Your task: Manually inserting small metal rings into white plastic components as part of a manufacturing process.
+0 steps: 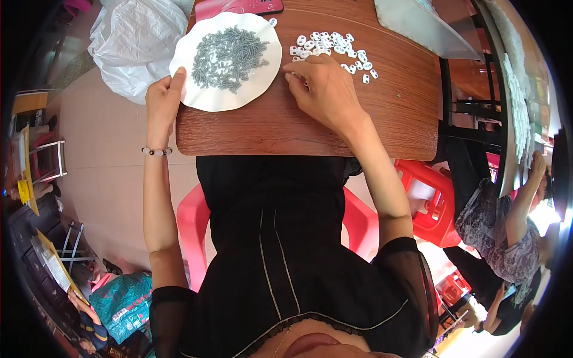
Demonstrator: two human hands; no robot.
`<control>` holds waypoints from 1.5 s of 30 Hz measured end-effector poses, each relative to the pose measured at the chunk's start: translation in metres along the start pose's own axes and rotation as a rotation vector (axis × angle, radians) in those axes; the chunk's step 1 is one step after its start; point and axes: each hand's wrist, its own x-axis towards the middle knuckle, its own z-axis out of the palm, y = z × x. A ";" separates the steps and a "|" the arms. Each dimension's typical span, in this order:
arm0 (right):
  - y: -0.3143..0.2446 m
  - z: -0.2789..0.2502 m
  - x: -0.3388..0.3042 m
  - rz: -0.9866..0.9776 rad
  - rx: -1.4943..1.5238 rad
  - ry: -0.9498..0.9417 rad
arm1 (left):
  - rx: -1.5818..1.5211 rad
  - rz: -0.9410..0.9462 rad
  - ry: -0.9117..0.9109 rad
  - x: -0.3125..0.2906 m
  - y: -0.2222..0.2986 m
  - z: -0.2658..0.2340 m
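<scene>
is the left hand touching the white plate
Touching. The head view shows the left hand with its fingertips lying on the near-left rim of the white plate, no gap between them.

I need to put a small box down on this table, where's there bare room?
Bare wood runs along the table's near edge, below the white plate and around the right hand, widest at the near right corner. The far side is crowded: grey pieces fill the plate, which the left hand touches, and white pieces lie by the right fingers.
</scene>
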 end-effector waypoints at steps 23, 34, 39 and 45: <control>-0.043 0.033 -0.031 -0.321 -0.335 -0.106 | -0.039 -0.039 -0.050 0.003 0.008 -0.005; -0.044 0.020 -0.040 -0.207 -0.220 -0.224 | -0.059 -0.022 -0.039 -0.003 0.013 -0.002; -0.043 0.007 -0.049 -0.164 -0.185 -0.224 | 0.019 0.005 -0.010 -0.002 0.008 -0.003; -0.036 0.005 -0.037 -0.123 -0.188 -0.152 | 0.007 0.047 0.039 -0.004 0.006 0.003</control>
